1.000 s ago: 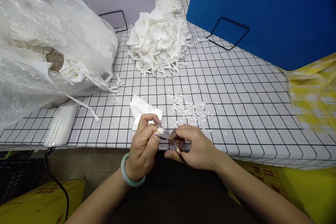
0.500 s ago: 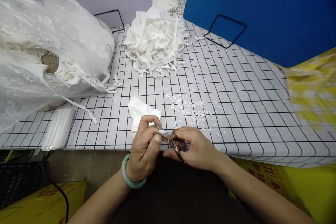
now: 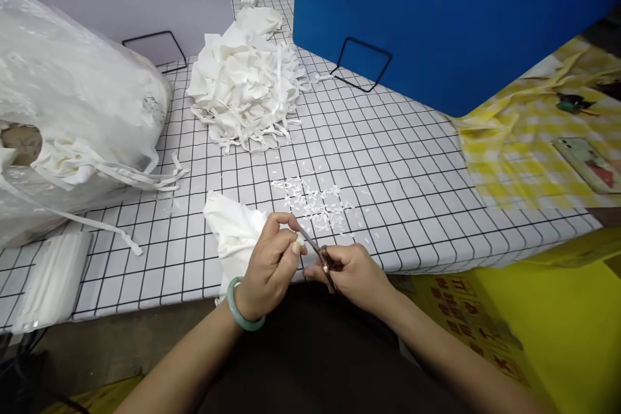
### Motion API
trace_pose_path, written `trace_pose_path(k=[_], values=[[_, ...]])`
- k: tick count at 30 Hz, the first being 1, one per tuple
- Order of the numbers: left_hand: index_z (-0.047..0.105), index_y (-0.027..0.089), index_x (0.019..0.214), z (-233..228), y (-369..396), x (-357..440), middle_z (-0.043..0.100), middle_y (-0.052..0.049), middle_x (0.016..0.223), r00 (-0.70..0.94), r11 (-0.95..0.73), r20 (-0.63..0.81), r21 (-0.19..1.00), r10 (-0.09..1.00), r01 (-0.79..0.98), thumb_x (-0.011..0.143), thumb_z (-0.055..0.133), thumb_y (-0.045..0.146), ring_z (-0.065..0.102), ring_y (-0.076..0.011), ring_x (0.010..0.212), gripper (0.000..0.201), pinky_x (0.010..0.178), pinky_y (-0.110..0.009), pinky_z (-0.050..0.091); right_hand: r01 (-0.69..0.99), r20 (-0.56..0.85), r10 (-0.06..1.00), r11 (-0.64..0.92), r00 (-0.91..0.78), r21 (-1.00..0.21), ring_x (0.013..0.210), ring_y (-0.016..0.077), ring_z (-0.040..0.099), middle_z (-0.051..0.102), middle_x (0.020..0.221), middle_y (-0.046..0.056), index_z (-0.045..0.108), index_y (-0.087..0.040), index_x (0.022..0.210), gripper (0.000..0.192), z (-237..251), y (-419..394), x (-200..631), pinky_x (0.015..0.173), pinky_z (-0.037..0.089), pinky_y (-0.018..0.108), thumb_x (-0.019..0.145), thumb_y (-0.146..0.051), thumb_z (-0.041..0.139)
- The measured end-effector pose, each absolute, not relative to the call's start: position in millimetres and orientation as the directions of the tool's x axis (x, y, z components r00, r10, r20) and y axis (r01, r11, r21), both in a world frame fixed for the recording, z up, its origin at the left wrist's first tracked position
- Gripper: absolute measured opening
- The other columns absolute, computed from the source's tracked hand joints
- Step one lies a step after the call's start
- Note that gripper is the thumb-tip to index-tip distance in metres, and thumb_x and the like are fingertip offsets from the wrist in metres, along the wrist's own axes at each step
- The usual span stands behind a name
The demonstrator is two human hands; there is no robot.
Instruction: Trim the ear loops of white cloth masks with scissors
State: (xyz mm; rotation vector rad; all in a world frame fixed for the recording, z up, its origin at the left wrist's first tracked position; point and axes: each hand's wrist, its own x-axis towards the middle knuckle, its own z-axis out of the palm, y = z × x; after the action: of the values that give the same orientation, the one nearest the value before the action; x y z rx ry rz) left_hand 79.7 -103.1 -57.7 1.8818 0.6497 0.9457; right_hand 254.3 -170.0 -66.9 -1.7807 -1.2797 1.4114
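Note:
My left hand (image 3: 272,265), a green bangle at its wrist, is closed in a pinch on a white cloth piece (image 3: 233,229). Most of that cloth lies on the table behind the hand; the pinched end is nearly hidden by my fingers. Small scissors (image 3: 315,248) are in my right hand (image 3: 354,272), their blades together and pointing up to the left, close by the left fingertips. Just beyond the hands, many tiny white clippings (image 3: 315,200) lie scattered on the grid-patterned tablecloth (image 3: 402,174).
A heap of white cloth pieces with straps (image 3: 247,87) sits farther back. On the left are a large plastic bag (image 3: 87,84) and a white packet (image 3: 53,278). A blue panel (image 3: 412,13) stands at the back right, near a phone (image 3: 587,162) on yellow checked cloth (image 3: 499,162).
The scissor blades were spread at the left fingertips and are now together. My view has swung right, showing the phone.

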Motion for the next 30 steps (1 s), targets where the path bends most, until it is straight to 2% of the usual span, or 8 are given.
trace_pose_path(k=[5,9,13,16,20,22,26,30], values=[[0.065,0.018,0.081,-43,-100,55,0.056,-0.009,0.097,0.484,-0.256,0.19,0.964,0.854,0.074,0.1,0.046,0.023,0.055,-0.02,0.092,0.027,0.076,-0.031,0.049,0.15,-0.326,0.944,-0.329,0.042,-0.932,0.072,0.0214,0.063,0.069,0.077,0.006,0.065,-0.02,0.084,0.049,-65,-165,264,0.065,0.051,0.032,0.075,-0.069,0.069],[0.062,0.017,0.069,-22,-75,-8,0.057,-0.008,0.1,0.093,-0.214,0.218,0.976,0.972,-0.048,0.095,0.049,0.022,0.057,-0.016,0.08,0.03,0.07,-0.028,0.049,0.224,-0.257,0.965,-0.263,0.057,-0.938,0.092,0.0257,0.067,0.072,0.099,0.008,0.067,-0.023,0.093,0.042,-63,-142,266,0.082,0.054,0.038,0.08,-0.062,0.068],[0.06,0.017,0.068,-30,-55,-77,0.061,-0.007,0.104,-0.245,-0.134,0.204,0.952,0.948,0.275,0.089,0.051,0.024,0.059,-0.0172,0.086,0.024,0.072,-0.027,0.049,0.406,-0.246,0.962,-0.274,0.121,-0.872,0.086,0.0249,0.065,0.072,0.094,0.006,0.068,-0.023,0.09,0.033,-69,-105,242,0.079,0.052,0.041,0.078,-0.054,0.073],[0.061,0.018,0.068,-49,-56,-106,0.061,-0.006,0.096,-0.282,-0.007,0.169,0.868,0.944,0.496,0.086,0.054,0.029,0.058,-0.0194,0.09,0.022,0.08,-0.03,0.049,0.504,-0.144,0.99,-0.123,-0.003,-0.855,0.086,0.0245,0.064,0.071,0.098,0.006,0.066,-0.024,0.094,0.027,-74,-89,216,0.078,0.052,0.041,0.079,-0.046,0.072],[0.059,0.019,0.073,-67,-67,-116,0.058,-0.003,0.089,-0.368,0.062,0.167,0.842,0.915,0.536,0.079,0.063,0.028,0.053,-0.0189,0.087,0.011,0.082,-0.031,0.045,0.537,-0.035,0.985,0.063,-0.17,-0.842,0.091,0.0253,0.063,0.07,0.102,0.007,0.062,-0.025,0.091,0.012,-81,-84,189,0.081,0.053,0.042,0.082,-0.03,0.068],[0.056,0.02,0.077,-69,-72,-118,0.056,-0.002,0.087,-0.412,0.09,0.153,0.853,0.898,0.514,0.078,0.065,0.028,0.05,-0.0172,0.081,0.012,0.077,-0.029,0.045,0.523,0.038,0.971,0.16,-0.237,-0.837,0.098,0.0275,0.062,0.07,0.106,0.008,0.062,-0.025,0.093,0.011,-85,-80,177,0.084,0.053,0.045,0.083,-0.024,0.067],[0.053,0.02,0.076,-59,-75,-119,0.055,0.001,0.071,-0.342,0.098,0.046,0.915,0.939,0.391,0.083,0.061,0.037,0.052,-0.0143,0.067,0.02,0.064,-0.026,0.046,0.453,0.186,0.886,0.387,-0.426,-0.803,0.122,0.0338,0.053,0.069,0.124,0.008,0.065,-0.027,0.105,0.032,-91,-62,145,0.101,0.044,0.057,0.076,-0.013,0.069],[0.055,0.019,0.075,-31,-68,-119,0.055,0.002,0.063,-0.248,0.019,0.031,0.98,0.968,0.196,0.085,0.062,0.038,0.053,-0.0114,0.057,0.022,0.055,-0.022,0.044,0.318,0.189,0.823,0.404,-0.536,-0.858,0.102,0.0281,0.063,0.073,0.097,0.004,0.067,-0.024,0.087,0.021,-88,-45,122,0.099,0.045,0.052,0.072,-0.009,0.066]])
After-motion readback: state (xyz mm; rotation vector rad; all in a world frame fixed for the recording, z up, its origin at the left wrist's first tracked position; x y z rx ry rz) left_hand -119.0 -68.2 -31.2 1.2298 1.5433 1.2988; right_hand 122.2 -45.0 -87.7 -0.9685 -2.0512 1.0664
